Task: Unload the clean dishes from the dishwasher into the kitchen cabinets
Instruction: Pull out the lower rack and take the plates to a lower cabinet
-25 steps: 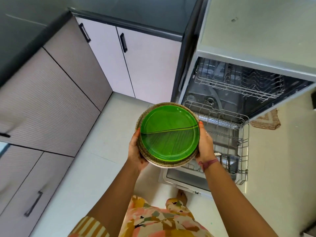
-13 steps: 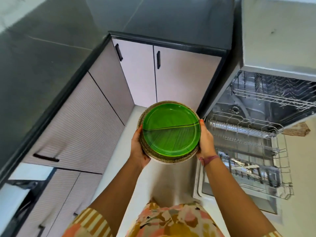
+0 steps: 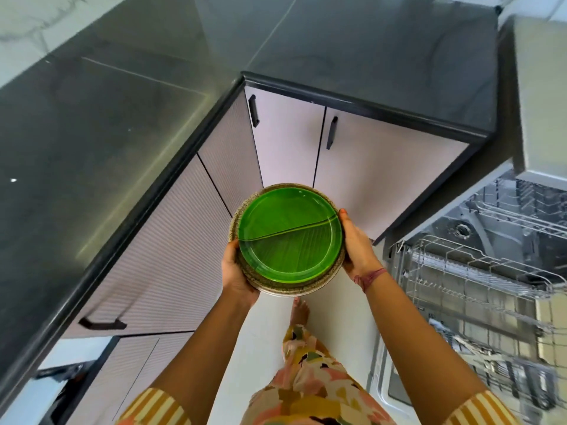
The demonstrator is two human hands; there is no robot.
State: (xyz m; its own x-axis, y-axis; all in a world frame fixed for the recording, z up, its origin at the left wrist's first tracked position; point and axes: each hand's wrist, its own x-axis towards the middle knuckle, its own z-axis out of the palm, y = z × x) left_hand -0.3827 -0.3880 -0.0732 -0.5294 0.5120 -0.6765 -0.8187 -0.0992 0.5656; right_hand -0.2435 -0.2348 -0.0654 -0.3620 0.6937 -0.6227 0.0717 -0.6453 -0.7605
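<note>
While she stands between the units, a stack of plates [image 3: 290,240], a green leaf-patterned one on top of speckled brown ones, is held level at chest height over the floor [image 3: 267,326]. Her left hand [image 3: 236,271] cups the near-left rim, fingers curled beneath; her right hand [image 3: 357,243] clasps the right rim, thumb on the edge. To the right the dishwasher [image 3: 478,286] stands open, racks pulled out. Ahead, closed cabinet doors [image 3: 362,167] sit under a dark surface [image 3: 368,50].

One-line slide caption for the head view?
Both hands, left and right, hold a plate stack beside the open dishwasher.
</note>
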